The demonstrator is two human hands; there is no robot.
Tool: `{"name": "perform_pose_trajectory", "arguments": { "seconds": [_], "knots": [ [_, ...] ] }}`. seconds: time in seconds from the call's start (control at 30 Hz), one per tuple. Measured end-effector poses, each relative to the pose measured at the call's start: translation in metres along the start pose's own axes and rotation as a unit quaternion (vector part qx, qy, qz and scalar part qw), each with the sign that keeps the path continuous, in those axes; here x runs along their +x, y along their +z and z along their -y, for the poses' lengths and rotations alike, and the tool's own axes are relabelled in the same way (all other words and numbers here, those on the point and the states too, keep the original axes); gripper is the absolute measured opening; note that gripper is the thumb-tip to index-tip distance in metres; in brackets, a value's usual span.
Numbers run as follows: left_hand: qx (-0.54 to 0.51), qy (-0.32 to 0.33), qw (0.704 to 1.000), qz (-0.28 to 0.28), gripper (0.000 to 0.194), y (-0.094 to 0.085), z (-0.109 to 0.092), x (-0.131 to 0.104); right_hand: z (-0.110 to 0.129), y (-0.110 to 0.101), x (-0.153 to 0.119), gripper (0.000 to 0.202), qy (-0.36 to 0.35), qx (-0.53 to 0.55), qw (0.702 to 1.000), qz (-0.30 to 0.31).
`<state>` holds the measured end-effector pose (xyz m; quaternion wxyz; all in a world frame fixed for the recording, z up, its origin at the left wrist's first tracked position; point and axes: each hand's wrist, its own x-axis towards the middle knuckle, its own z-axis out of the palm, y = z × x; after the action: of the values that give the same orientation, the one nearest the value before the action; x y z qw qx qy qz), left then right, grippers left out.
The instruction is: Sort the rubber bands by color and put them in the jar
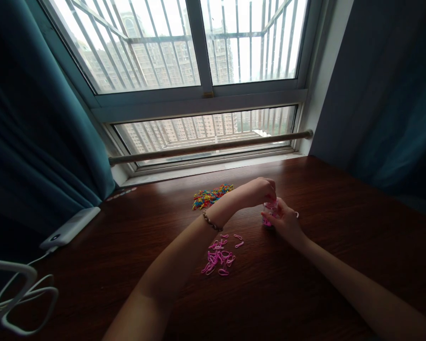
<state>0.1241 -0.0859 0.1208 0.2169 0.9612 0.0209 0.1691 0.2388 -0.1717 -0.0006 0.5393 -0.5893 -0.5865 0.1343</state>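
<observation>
A small clear jar (269,214) with pink pieces inside stands on the table, and my right hand (287,221) is wrapped around its side. Over the jar's mouth, my left hand (264,189) points its fingers down, pinched together. What those fingers hold, if anything, is hidden. Below my left forearm lies a loose pile of pink plastic pieces (218,258), shaped like small elongated loops or pins. Behind that forearm is a second pile of small multicoloured pieces (209,197) in yellow, red, blue and green, partly covered by the arm.
The brown wooden table (326,284) reaches to the barred window (208,94). At the left lie a white power bank (73,228) and a looped white cable (31,298). A small white curved thing (297,214) shows beside my right hand. Blue curtains (39,104) hang at the left.
</observation>
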Motion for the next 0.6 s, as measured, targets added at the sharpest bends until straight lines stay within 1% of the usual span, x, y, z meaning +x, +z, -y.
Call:
{"name": "perform_pose_trajectory", "arguments": {
  "seconds": [0.07, 0.13, 0.2, 0.3, 0.4, 0.6],
  "knots": [
    [0.030, -0.004, 1.000, 0.002, 0.013, 0.000, -0.001, -0.001, 0.001, 0.000, 0.000, 0.041, -0.001, -0.003, 1.000, -0.003],
    [0.051, -0.017, 0.998, -0.011, 0.012, 0.001, -0.001, -0.002, 0.003, -0.001, 0.000, 0.041, -0.003, -0.005, 1.000, -0.003],
    [0.048, -0.026, 0.998, -0.024, 0.010, 0.001, -0.002, -0.003, 0.004, -0.001, 0.000, 0.040, -0.004, -0.003, 1.000, -0.004],
    [0.019, -0.013, 0.999, -0.027, 0.007, 0.001, -0.004, -0.006, 0.003, -0.001, 0.000, 0.038, 0.002, -0.005, 1.000, -0.007],
    [0.010, -0.004, 0.999, -0.035, 0.010, 0.000, -0.006, -0.008, 0.000, -0.001, 0.000, 0.038, 0.011, -0.009, 1.000, -0.006],
    [0.054, -0.002, 0.998, -0.027, 0.021, 0.000, -0.005, -0.012, 0.000, 0.000, 0.000, 0.036, 0.006, -0.016, 1.000, -0.008]
  ]
}}
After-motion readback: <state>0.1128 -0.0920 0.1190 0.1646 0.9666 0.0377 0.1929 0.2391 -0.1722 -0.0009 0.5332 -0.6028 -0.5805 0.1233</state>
